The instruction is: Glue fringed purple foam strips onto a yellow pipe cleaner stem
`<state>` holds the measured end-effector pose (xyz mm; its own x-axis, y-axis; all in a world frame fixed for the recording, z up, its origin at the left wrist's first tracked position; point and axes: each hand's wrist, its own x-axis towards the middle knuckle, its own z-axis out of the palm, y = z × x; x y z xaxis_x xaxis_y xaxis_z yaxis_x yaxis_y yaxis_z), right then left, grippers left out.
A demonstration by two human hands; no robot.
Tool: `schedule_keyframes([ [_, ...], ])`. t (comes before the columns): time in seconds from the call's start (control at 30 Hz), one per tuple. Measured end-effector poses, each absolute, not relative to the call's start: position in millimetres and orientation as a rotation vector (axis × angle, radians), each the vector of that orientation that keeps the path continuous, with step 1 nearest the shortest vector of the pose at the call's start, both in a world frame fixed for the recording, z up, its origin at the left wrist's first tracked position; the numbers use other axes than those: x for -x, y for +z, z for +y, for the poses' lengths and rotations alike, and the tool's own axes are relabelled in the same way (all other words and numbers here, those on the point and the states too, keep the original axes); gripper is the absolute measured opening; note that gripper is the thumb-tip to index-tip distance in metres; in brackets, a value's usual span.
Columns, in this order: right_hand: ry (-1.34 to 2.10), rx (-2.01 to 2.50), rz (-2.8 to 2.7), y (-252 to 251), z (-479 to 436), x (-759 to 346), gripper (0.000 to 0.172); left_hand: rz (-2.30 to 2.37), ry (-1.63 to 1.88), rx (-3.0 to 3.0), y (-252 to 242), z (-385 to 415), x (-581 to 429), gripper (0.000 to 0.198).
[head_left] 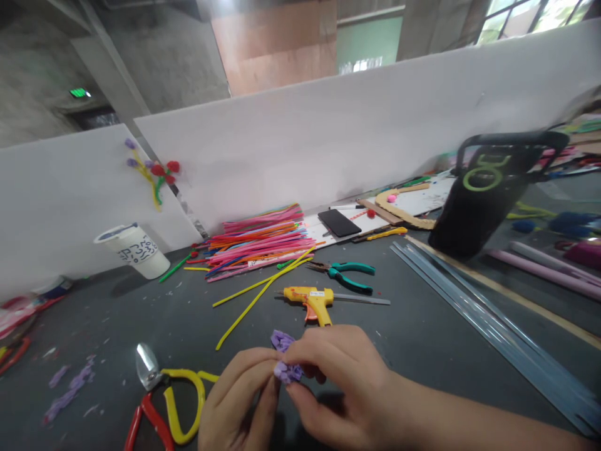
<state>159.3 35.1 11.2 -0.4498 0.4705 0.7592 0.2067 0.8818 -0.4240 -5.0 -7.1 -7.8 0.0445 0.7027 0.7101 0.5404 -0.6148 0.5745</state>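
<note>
At the bottom middle of the head view, both hands meet around a small crumpled purple piece [287, 372], perhaps paper or foam. My left hand [241, 398] pinches it from the left with its fingers closed. From the right, my right hand [345, 382] grips it between thumb and fingers. Part of the piece is covered by the fingertips. Just beyond the hands lies a yellow glue gun [310, 297] with a glue stick in its back. Cutting pliers [154, 388] with one red and one yellow handle rest left of my left hand.
Purple scraps [70, 391] lie at the left. Farther back are teal-handled pliers [350, 272], a bundle of pipe cleaners [263, 241], a phone [339, 223] and a white cup [134, 250]. Clear glue sticks [493, 326] and a tall black bottle [488, 194] stand or lie rightward.
</note>
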Motion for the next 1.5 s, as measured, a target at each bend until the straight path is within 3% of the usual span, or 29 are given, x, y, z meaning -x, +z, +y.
schedule_keyframes([
  [0.6,0.348,0.532,-2.013,11,34,-158,0.010,1.192,1.483,-2.463,-10,-4,14,0.029],
  [0.77,0.361,0.519,-1.994,12,34,-158,0.012,1.272,1.664,-2.126,-14,-8,3,0.025],
  [1.07,0.424,0.501,-2.015,12,37,-158,0.013,1.162,1.540,-1.275,3,-8,-4,0.013],
  [1.5,0.323,0.474,-2.096,12,36,-160,0.009,1.043,1.451,-1.321,0,-2,4,0.007],
])
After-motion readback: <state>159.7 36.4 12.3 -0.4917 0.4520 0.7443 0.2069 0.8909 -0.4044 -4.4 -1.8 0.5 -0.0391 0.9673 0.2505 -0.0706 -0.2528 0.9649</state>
